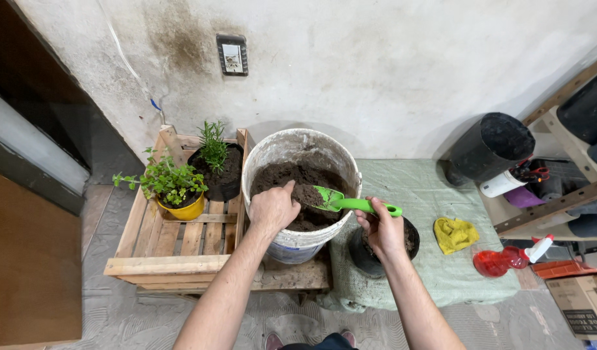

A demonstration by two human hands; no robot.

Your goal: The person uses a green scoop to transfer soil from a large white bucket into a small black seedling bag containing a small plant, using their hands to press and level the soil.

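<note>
The right hand [381, 228] wraps its fingers tight around the green plastic trowel [350, 203]. Its long handle points toward ten o'clock, blade in the dark soil [298, 178]. The left hand [272, 209], fingers bent, presses soil inside the big white round bucket [279, 148], touching the blade's nine o'clock side.

Home potting corner; soil bucket [301, 188], crated potted plants [182, 185], stained plaster wall [376, 71]

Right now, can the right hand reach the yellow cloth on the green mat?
Probably yes. The yellow cloth lies just beside the right hand with bare mat between, but that hand holds the green trowel.
</note>
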